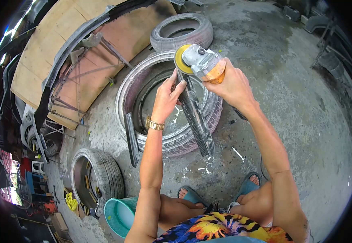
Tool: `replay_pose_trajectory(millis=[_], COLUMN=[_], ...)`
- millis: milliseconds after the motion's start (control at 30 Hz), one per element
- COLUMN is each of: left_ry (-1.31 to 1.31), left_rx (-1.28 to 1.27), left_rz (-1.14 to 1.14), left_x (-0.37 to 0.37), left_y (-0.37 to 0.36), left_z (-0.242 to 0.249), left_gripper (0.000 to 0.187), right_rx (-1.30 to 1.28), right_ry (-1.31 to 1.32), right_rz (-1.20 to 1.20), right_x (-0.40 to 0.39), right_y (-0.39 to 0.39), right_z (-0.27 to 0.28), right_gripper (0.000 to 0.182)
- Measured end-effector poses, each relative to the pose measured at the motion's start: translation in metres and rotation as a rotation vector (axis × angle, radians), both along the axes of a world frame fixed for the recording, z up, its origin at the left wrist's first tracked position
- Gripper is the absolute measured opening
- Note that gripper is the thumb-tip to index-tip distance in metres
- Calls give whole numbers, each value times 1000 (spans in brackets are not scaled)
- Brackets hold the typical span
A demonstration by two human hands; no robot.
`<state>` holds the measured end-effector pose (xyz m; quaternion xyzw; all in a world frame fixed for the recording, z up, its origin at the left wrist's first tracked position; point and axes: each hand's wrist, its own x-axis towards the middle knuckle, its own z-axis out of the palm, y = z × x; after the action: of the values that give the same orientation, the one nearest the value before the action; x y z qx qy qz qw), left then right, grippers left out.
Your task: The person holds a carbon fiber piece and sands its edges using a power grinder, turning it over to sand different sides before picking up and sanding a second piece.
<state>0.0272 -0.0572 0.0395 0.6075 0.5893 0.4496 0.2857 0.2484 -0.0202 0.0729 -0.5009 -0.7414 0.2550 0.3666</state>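
Note:
My right hand [233, 86] is wrapped round the orange and grey body of an angle grinder [203, 60]. Its round yellow disc [181, 60] lies right at the upper end of a long dark plastic strip [193, 115]. Near that end, my left hand [169, 94] grips the strip between thumb and fingers, with a gold watch on the wrist. The strip slants across a large whitish-dusted tire [123, 95], its lower end reaching past the tire's near side. Against the tire's left side leans a second dark strip [131, 139].
Another tire [204, 34] lies beyond the large one. At lower left are a tire [113, 172] with small items inside and a green bucket [131, 202] of liquid. A brown board [115, 52] and metal stand [68, 87] are at upper left. White scraps dot the concrete floor.

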Motion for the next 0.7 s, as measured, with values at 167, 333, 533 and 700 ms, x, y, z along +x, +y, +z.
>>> replay_pose_trajectory(millis=[167, 333, 533, 700], left_ry=[-5, -160, -288, -380], left_rx=[-4, -16, 41, 190], left_rz=[-4, -85, -157, -118], left_x=[-4, -15, -25, -39], left_y=[0, -1, -9, -14], left_z=[-1, -6, 2, 2], left_gripper=[57, 57, 62, 60], right_rx=[41, 27, 4, -117], right_ry=[-10, 84, 263, 375], right_rz=[31, -13, 19, 113], right_x=[1, 4, 15, 21], right_y=[2, 15, 28, 25], right_z=[-6, -19, -36, -35], right_gripper=[61, 59, 61, 49])
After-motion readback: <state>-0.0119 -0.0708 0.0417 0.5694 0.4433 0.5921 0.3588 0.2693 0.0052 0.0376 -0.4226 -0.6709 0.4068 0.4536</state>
